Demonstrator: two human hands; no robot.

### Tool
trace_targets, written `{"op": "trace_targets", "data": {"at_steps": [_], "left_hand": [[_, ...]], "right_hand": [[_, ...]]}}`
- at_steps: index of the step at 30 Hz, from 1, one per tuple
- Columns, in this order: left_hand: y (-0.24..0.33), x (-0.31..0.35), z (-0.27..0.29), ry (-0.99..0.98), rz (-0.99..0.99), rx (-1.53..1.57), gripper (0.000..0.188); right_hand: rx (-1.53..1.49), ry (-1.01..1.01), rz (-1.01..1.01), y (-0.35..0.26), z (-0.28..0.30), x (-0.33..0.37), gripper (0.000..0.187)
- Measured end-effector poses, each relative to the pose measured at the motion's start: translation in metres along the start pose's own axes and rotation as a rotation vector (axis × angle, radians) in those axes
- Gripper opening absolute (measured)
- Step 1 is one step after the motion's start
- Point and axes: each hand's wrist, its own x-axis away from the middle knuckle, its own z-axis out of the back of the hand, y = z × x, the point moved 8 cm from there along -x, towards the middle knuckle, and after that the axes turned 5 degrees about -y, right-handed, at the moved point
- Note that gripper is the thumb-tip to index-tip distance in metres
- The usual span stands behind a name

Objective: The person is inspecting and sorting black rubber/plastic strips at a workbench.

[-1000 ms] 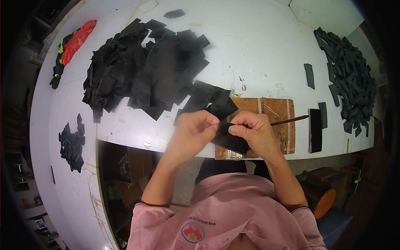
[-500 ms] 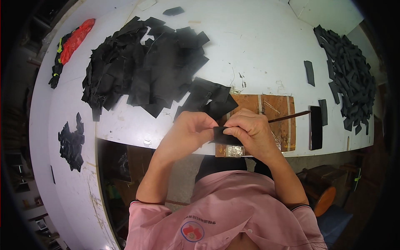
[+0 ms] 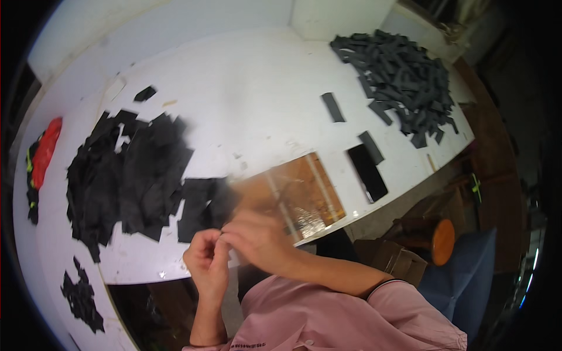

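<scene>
My left hand (image 3: 206,260) is closed, fingers curled and thumb pinching, in front of the table's near edge. Against it presses my right hand (image 3: 263,240), its fingertips also closed at the left thumb and partly smeared by motion. Whatever sits between the fingertips is hidden. Just beyond my hands lie flat black fabric pieces (image 3: 196,205) at the near end of a large heap of black fabric pieces (image 3: 146,181). A brown board (image 3: 325,181) with pale tape strips lies right of my right hand, partly covered by it.
A black phone (image 3: 367,172) lies right of the board, with a dark strip (image 3: 332,107) farther back. A pile of folded dark strips (image 3: 404,76) fills the far right. At left are a small black pile (image 3: 82,295) and a red plastic bundle (image 3: 47,152). A round stool (image 3: 443,243) stands below the table.
The view has turned, shifting the table's contents leftward. My hands have moved left off the board's front. The black fabric piece between them and the thin stick at my right hand no longer show.
</scene>
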Motion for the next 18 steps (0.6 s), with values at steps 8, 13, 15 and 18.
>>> {"op": "trace_targets", "data": {"at_steps": [8, 13, 15, 18], "left_hand": [[-0.006, 0.006, -0.009, 0.324, -0.214, -0.180, 0.014], [-0.028, -0.005, -0.006, 0.215, 0.106, 0.244, 0.021], [-0.040, -0.008, -0.008, 0.127, 0.220, 0.549, 0.024], [-0.019, -0.008, -0.034, -0.158, 0.305, 0.971, 0.025]], "right_hand": [[0.539, -0.237, 0.095, 0.006, -0.020, 0.018, 0.009], [0.525, -0.156, -0.046, 0.023, -0.011, 0.019, 0.010], [0.311, -0.053, -0.070, 0.025, -0.001, 0.019, 0.009], [-0.148, 0.008, -0.196, 0.035, 0.016, 0.018, 0.005]]}}
